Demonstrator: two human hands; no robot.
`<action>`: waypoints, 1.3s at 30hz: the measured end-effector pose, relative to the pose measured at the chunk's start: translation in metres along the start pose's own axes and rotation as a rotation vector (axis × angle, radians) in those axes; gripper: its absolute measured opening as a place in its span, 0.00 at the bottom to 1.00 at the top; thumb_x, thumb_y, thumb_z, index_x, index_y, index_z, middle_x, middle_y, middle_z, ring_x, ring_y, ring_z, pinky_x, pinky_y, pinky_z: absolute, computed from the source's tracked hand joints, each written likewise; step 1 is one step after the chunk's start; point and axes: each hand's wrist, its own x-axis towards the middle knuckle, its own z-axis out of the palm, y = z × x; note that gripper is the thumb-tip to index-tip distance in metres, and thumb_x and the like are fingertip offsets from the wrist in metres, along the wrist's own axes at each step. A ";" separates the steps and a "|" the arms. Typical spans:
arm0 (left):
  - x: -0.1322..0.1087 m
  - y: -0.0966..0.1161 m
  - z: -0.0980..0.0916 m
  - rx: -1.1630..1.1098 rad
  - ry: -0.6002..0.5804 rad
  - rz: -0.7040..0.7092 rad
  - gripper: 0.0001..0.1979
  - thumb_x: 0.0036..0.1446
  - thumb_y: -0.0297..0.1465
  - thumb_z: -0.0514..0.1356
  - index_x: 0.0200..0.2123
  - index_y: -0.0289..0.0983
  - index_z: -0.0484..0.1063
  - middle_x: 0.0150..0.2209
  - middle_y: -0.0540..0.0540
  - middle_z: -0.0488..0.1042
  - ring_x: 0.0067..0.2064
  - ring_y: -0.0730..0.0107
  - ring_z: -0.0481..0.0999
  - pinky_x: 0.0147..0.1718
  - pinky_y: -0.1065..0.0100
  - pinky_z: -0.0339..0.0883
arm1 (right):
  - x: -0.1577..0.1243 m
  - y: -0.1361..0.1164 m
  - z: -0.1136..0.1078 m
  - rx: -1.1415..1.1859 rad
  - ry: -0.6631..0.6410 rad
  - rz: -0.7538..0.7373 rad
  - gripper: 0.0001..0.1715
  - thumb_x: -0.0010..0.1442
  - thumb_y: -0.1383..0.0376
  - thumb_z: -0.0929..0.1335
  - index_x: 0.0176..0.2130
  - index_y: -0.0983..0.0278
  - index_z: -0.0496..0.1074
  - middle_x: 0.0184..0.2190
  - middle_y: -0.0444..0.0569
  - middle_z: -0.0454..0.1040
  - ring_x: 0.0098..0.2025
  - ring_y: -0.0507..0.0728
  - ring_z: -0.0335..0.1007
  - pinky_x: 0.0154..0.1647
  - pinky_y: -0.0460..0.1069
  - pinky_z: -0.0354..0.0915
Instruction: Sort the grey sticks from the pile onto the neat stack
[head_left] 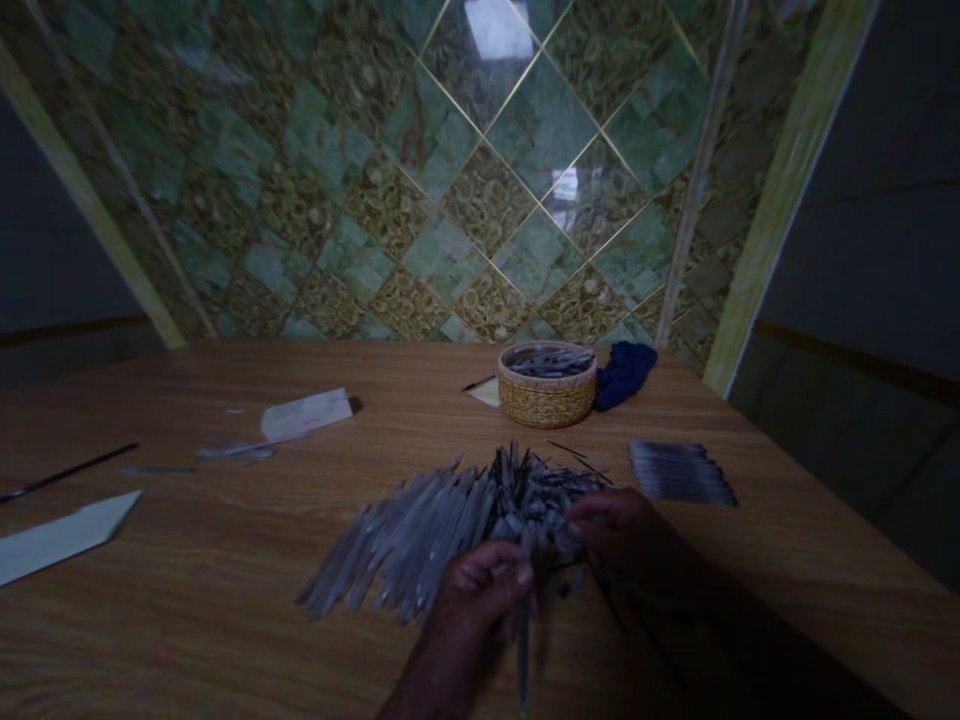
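Observation:
A heap of thin grey sticks (pixel 435 525) lies spread on the wooden table (pixel 187 620) in front of me. My left hand (pixel 480 590) is closed in a pinch on one grey stick (pixel 523 650) that points down toward me. My right hand (pixel 611 525) rests on the right end of the heap, fingers curled onto the sticks there. What it grips, if anything, is hidden in the dim light.
A woven basket (pixel 547 398) holding more sticks stands at the back, a dark blue cloth (pixel 624 372) beside it. A neat row of sticks (pixel 679 472) lies to the right. Pale paper pieces (pixel 306 412) (pixel 64 535) and a thin dark rod (pixel 67 470) lie left.

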 end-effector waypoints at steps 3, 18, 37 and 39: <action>-0.002 0.005 0.004 -0.066 0.039 0.011 0.11 0.40 0.34 0.68 0.22 0.33 0.72 0.16 0.51 0.70 0.17 0.81 0.60 0.17 0.77 0.48 | 0.001 0.001 -0.016 -0.401 -0.108 -0.143 0.10 0.52 0.65 0.63 0.25 0.66 0.72 0.21 0.44 0.71 0.25 0.51 0.65 0.25 0.44 0.55; -0.001 0.010 0.010 -0.163 0.153 0.085 0.07 0.42 0.30 0.66 0.24 0.34 0.71 0.23 0.45 0.77 0.22 0.73 0.71 0.24 0.73 0.63 | -0.002 -0.016 -0.011 -1.053 -0.463 0.065 0.14 0.53 0.69 0.63 0.37 0.66 0.75 0.38 0.56 0.76 0.40 0.61 0.72 0.35 0.48 0.62; 0.003 0.008 0.002 -0.259 0.150 0.061 0.09 0.44 0.28 0.66 0.30 0.34 0.70 0.22 0.50 0.73 0.20 0.80 0.68 0.18 0.79 0.61 | -0.003 -0.002 -0.019 -1.137 -0.412 0.027 0.14 0.52 0.69 0.62 0.38 0.67 0.74 0.37 0.58 0.76 0.39 0.62 0.73 0.33 0.49 0.64; 0.004 0.007 0.001 -0.236 0.150 0.073 0.09 0.44 0.28 0.66 0.31 0.33 0.71 0.22 0.50 0.72 0.20 0.81 0.67 0.17 0.80 0.60 | -0.003 -0.003 -0.019 -1.147 -0.406 0.041 0.14 0.52 0.69 0.62 0.37 0.68 0.74 0.37 0.59 0.76 0.40 0.63 0.72 0.33 0.49 0.64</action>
